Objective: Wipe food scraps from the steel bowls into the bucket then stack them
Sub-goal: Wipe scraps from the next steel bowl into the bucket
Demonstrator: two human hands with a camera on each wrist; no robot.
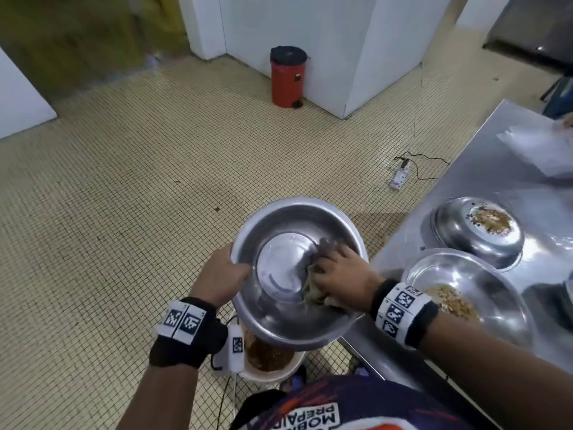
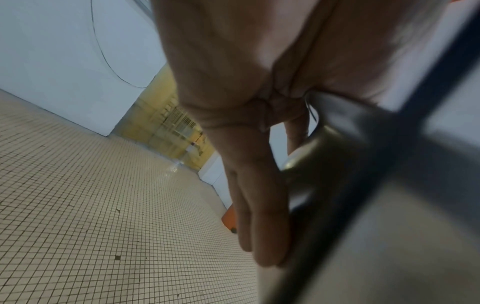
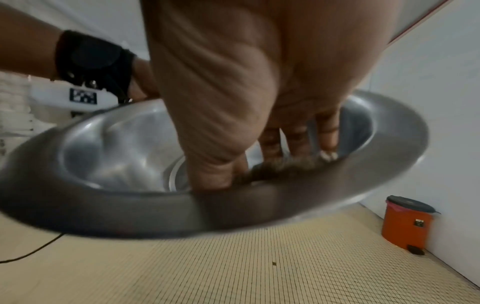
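Observation:
I hold a steel bowl point(image 1: 279, 225) tilted over a white bucket point(image 1: 290, 369) that has brown food scraps in it. My left hand point(image 1: 228, 273) grips the bowl's left rim, thumb inside. In the left wrist view, that hand's fingers point(image 2: 259, 216) lie under the bowl point(image 2: 337, 144). My right hand point(image 1: 336, 274) is inside the bowl and grips a wadded brownish cloth point(image 1: 311, 288) against its right wall. The right wrist view shows the cloth point(image 3: 285, 169) under the fingertips point(image 3: 328, 152), low in the bowl point(image 3: 109, 144). The bowl's flat bottom looks clean.
A steel table point(image 1: 483, 169) stands at my right with two more steel bowls, one point(image 1: 459, 240) farther and one point(image 1: 496, 293) nearer, both holding scraps. A red pedal bin point(image 1: 286, 77) stands by the white wall. A power strip point(image 1: 400, 178) and cable lie on the tiled floor.

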